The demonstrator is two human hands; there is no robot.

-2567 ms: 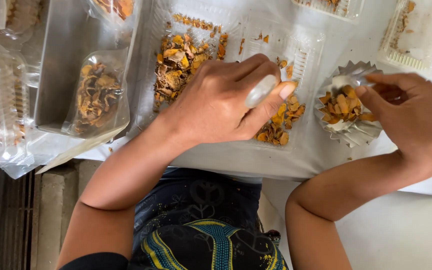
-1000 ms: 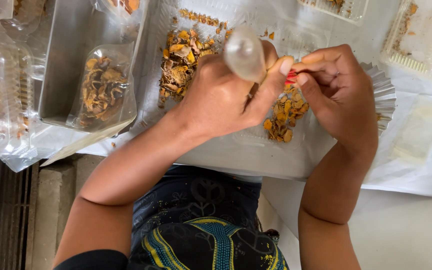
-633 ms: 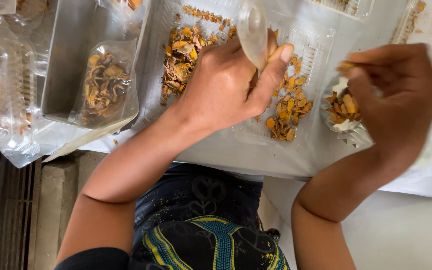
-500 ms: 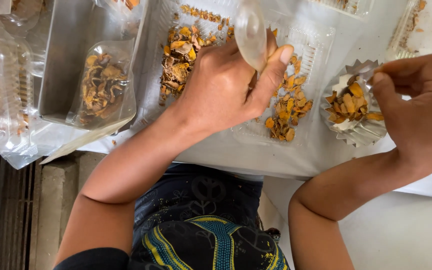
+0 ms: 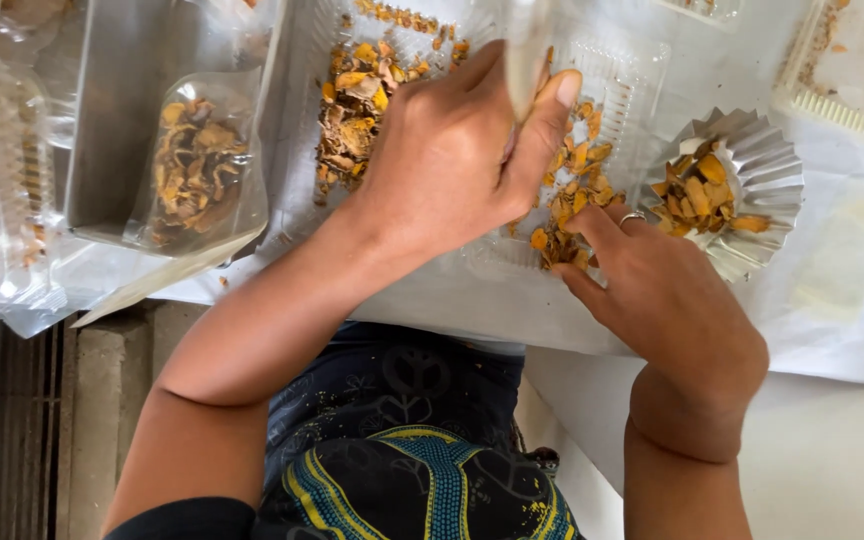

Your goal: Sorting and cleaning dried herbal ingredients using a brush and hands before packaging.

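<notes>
Right hand [image 5: 667,290] has dropped, fingers pinching orange chips [image 5: 562,215]; left hand [image 5: 452,150] grips clear spoon [image 5: 524,50] (bowl up, upright)

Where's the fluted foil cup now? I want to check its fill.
Head view, right side: the fluted foil cup sits just beyond the right hand, beside the clear tray.

Both forearms are bare to above the elbow. The right hand [image 5: 667,290] wears a thin silver ring [image 5: 632,216] on one finger; the left hand [image 5: 452,160] wears none. Below them shows dark clothing [image 5: 402,450] patterned in blue and yellow.
</notes>
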